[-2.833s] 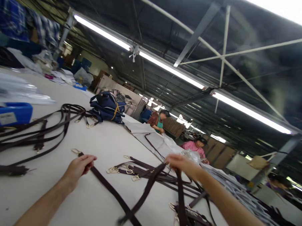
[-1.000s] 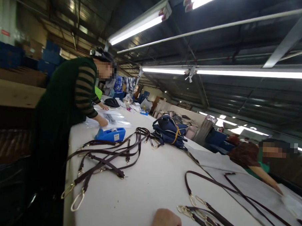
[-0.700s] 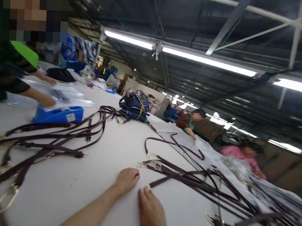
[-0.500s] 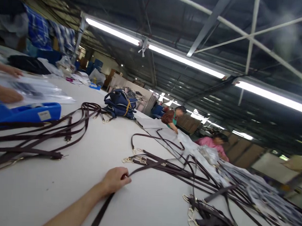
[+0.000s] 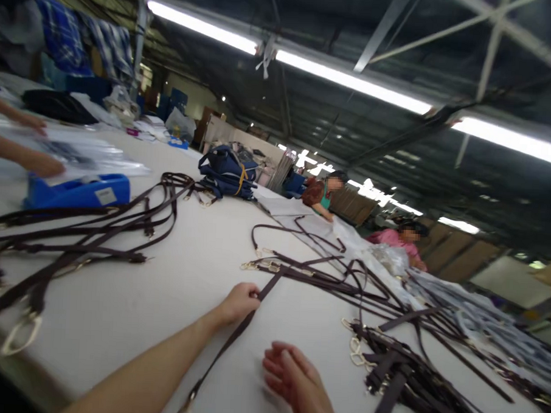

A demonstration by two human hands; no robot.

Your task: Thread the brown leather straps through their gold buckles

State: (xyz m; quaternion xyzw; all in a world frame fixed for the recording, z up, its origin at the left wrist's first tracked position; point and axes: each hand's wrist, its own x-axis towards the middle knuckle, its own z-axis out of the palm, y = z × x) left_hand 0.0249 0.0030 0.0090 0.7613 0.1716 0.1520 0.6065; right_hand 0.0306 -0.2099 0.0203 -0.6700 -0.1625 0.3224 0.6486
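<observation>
A dark brown strap (image 5: 227, 344) is gripped in my left hand (image 5: 240, 303), its fingers closed round it above the white table. One end, with a gold-coloured metal clip (image 5: 184, 411), hangs toward the bottom edge of the view; the other reaches up toward more straps (image 5: 318, 280) lying on the table. My right hand (image 5: 293, 378) is beside it to the right, fingers extended and nothing in it. Close to that hand on the right lies a heap of brown straps (image 5: 400, 373) with gold-coloured rings and clips.
Brown straps (image 5: 95, 241) spread across the left of the table (image 5: 170, 323). Behind them stands a blue tape dispenser (image 5: 77, 192), near a co-worker's hands (image 5: 44, 160) on clear plastic bags. A navy bundle (image 5: 226, 171) sits at the back. Two people work at the far side.
My left hand has moved a little right and up with the strap, whose clipped end now shows. My right hand has come into view. The camera has shifted, showing the table's left edge.
</observation>
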